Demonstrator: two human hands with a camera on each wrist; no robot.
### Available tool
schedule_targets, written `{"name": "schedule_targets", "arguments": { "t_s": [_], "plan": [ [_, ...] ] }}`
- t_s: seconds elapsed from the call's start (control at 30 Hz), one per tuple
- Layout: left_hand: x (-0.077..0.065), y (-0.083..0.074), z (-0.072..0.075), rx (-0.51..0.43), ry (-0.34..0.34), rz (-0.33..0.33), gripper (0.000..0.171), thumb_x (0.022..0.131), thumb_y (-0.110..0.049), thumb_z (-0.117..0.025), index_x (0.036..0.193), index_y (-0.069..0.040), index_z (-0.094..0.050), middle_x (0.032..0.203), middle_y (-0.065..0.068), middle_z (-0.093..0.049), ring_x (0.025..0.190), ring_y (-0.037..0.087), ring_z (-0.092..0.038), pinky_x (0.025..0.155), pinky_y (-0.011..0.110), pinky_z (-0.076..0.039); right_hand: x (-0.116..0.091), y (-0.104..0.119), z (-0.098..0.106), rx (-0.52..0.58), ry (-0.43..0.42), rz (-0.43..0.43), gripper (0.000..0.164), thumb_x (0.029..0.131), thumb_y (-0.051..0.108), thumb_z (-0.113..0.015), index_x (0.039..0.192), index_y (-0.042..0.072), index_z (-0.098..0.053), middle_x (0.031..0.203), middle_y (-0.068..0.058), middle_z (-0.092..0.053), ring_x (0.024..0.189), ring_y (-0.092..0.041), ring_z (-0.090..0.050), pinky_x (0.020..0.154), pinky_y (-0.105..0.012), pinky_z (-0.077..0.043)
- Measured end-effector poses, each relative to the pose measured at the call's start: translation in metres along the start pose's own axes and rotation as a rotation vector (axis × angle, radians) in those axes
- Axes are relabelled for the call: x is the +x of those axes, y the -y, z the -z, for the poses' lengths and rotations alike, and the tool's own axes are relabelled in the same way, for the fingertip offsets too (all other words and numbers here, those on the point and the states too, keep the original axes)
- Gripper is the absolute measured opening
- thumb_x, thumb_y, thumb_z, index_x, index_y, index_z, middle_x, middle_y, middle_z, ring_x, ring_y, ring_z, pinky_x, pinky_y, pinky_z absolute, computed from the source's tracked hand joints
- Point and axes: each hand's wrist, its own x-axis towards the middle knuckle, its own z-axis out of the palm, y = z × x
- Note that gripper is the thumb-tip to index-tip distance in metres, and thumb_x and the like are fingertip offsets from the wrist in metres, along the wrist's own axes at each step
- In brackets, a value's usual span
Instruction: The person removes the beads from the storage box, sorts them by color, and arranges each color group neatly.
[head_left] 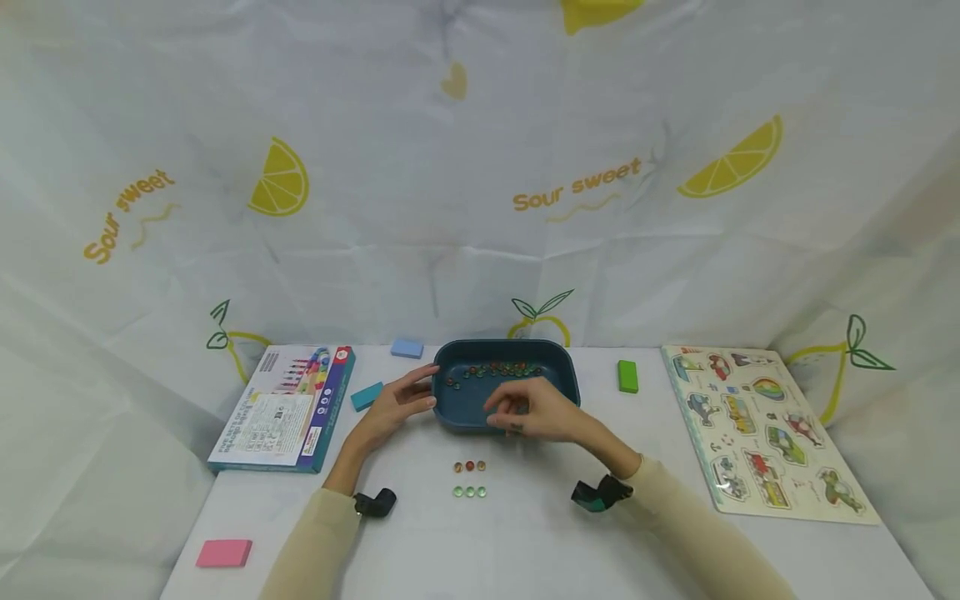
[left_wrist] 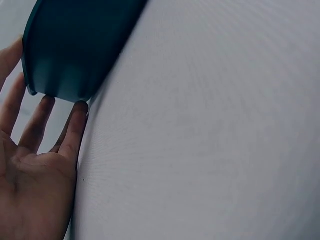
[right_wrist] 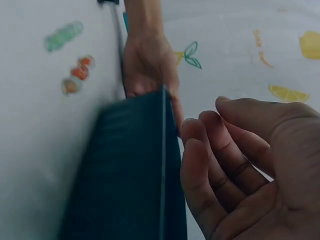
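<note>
A dark blue tray holds several small red and green glass beads along its far side. My left hand has its fingers stretched out, the fingertips touching the tray's left side; the left wrist view also shows this hand against the outer wall. Above the tray's near rim, my right hand has bent fingers. In the right wrist view, that hand's thumb tip comes close to the forefinger; whether a bead is between them is hidden. Before the tray lie a row of three reddish beads and a row of three green beads.
At left lies a boxed set, with a teal block and a light blue block nearby. A pink block lies front left. To the right are a green block and a picture puzzle board. A printed curtain hangs behind.
</note>
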Motion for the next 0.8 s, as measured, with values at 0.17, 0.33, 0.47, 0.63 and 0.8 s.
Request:
{"name": "schedule_targets", "arguments": {
  "t_s": [0.17,0.33,0.47,0.63,0.8],
  "plan": [
    [0.0,0.002,0.001,0.006,-0.001,0.008,0.061,0.103,-0.017,-0.07,0.16,-0.021,-0.049,0.168,0.01,-0.044,0.151,0.038,-0.048,0.123,0.042,-0.046,0.039,-0.006,0.028,-0.055,-0.024,-0.045,0.025,0.1,0.02,-0.074,0.12,0.004,-0.075,0.096,-0.014,-0.079,0.08,-0.034,-0.075,0.066,-0.034,-0.064],
    [0.0,0.003,0.002,0.008,0.003,0.007,0.061,0.103,-0.019,-0.07,0.16,-0.022,-0.049,0.169,0.01,-0.043,0.152,0.039,-0.048,0.124,0.044,-0.045,0.074,-0.02,0.031,-0.152,0.042,-0.068,0.027,0.101,0.019,-0.074,0.123,0.003,-0.075,0.107,-0.008,-0.08,0.09,-0.018,-0.075,0.075,-0.027,-0.062],
    [-0.002,0.002,0.002,0.001,0.006,0.008,0.062,0.103,-0.02,-0.071,0.16,-0.021,-0.048,0.169,0.012,-0.043,0.152,0.04,-0.047,0.123,0.043,-0.046,0.095,-0.034,0.021,-0.202,0.115,-0.084,0.025,0.1,0.018,-0.075,0.12,0.002,-0.075,0.102,-0.007,-0.079,0.083,-0.009,-0.072,0.071,-0.024,-0.06],
    [-0.004,0.002,0.001,0.017,0.002,0.009,0.063,0.102,-0.021,-0.071,0.161,-0.021,-0.047,0.169,0.012,-0.043,0.151,0.039,-0.049,0.115,0.024,-0.049,0.112,-0.039,0.011,-0.245,0.194,-0.113,0.022,0.099,0.015,-0.076,0.117,0.003,-0.075,0.098,-0.008,-0.08,0.077,-0.008,-0.071,0.068,-0.023,-0.06],
    [-0.001,0.001,-0.001,0.014,0.001,0.002,0.062,0.103,-0.021,-0.071,0.16,-0.023,-0.048,0.169,0.009,-0.044,0.151,0.037,-0.049,0.112,0.017,-0.048,0.123,-0.037,0.01,-0.294,0.218,-0.141,0.02,0.097,0.012,-0.077,0.115,0.002,-0.076,0.093,-0.007,-0.079,0.071,-0.008,-0.068,0.064,-0.021,-0.056]
  ]
}}
